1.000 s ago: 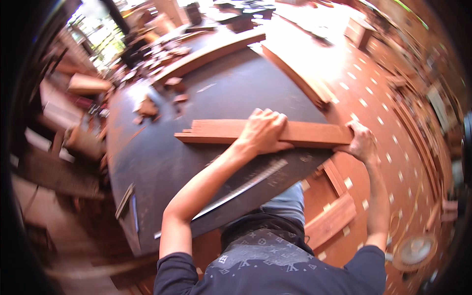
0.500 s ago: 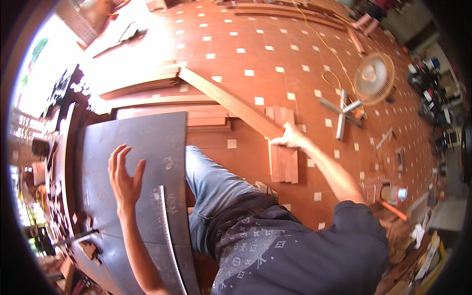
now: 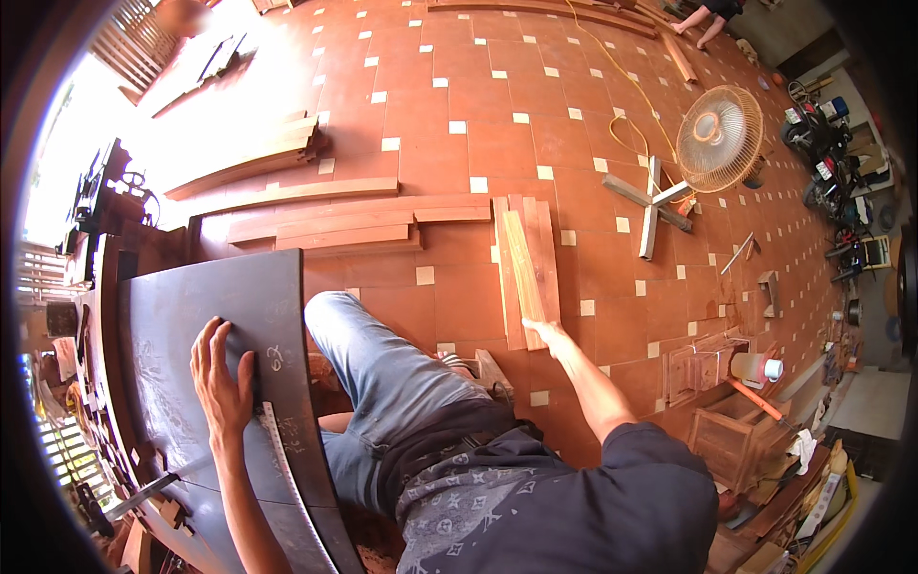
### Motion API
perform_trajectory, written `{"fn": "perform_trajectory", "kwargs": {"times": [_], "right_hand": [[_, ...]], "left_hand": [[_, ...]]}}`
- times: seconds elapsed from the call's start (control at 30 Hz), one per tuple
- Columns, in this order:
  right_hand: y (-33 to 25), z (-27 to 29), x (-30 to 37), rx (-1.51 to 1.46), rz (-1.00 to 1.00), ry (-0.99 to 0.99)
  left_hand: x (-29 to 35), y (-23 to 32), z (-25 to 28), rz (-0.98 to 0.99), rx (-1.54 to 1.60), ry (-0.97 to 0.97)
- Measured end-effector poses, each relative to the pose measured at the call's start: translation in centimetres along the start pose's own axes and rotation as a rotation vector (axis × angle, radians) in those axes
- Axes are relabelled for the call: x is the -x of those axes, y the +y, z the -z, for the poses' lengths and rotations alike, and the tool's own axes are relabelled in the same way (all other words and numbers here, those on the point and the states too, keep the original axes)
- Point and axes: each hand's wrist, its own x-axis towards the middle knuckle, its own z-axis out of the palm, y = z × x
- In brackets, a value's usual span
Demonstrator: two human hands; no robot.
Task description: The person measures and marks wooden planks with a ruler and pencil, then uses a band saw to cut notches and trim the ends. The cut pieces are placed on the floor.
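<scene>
My right hand (image 3: 549,337) is closed on the near end of a wooden board (image 3: 523,263). This board lies or is held lengthwise just over a short stack of reddish boards (image 3: 545,253) on the floor; I cannot tell if it rests fully on them. On my left, my left hand (image 3: 222,383) is over a dark worktop (image 3: 182,297) with its fingers apart and holding nothing. Whether its palm touches the surface is unclear. Beside that wrist, a long pale ruler (image 3: 287,474) lies along the worktop's near right part.
More boards (image 3: 354,225) lie on the tiled floor beyond the worktop. A standing fan (image 3: 719,139) on a crossed base is at right, with a yellow cord (image 3: 622,77). Small wooden frames (image 3: 732,430) stand at lower right. A person's legs (image 3: 706,24) show far off.
The board in my right hand has swung from a leftward slant to line up with the stack, and that hand has come closer. The view has shifted; my left hand stays over the worktop.
</scene>
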Motion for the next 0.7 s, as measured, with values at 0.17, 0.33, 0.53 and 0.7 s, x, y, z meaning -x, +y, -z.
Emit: {"fn": "perform_trajectory", "kwargs": {"times": [0.17, 0.33, 0.53, 0.7], "right_hand": [[-4.5, 1.5, -4.0, -0.061, -0.01, -0.136], [-7.3, 2.3, -5.6, -0.125, -0.042, -0.103], [-1.8, 3.8, -9.3, -0.34, -0.182, -0.121], [0.6, 2.2, -9.6, -0.4, -0.096, 0.107]], "left_hand": [[0.8, -0.1, 0.0, 0.027, -0.034, -0.012], [0.6, 0.4, -0.2, 0.047, -0.042, -0.025], [0.5, 0.8, -0.1, 0.049, -0.049, -0.034], [1.1, 0.7, -0.4, 0.079, -0.048, -0.022]]}}
